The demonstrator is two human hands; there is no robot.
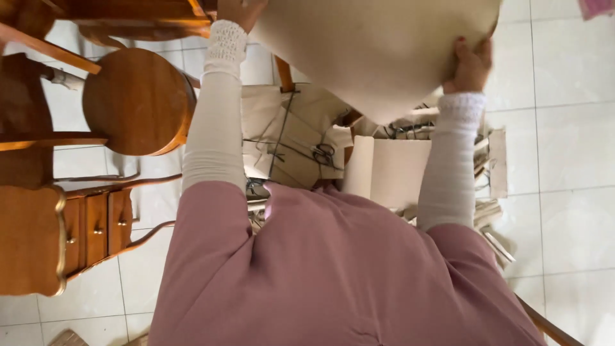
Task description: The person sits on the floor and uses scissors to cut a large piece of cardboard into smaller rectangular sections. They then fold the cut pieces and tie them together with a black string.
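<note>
Both hands grip beige fabric sheet [378,57] at opposite edges — left hand [240,11] at top-left edge, mostly cropped; right hand [471,64] pinching right edge. Sheet spread between them, long axis left-right, above pile of cloth bags [391,170] on floor; both hands equally near.

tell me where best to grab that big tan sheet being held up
Probably at its two side edges, one hand per side, as now: the left hand and right hand hold the tan sheet at opposite edges. It is wide and limp, with its lower edge hanging in a curve, so a grip in one spot would likely let it fold.
</note>
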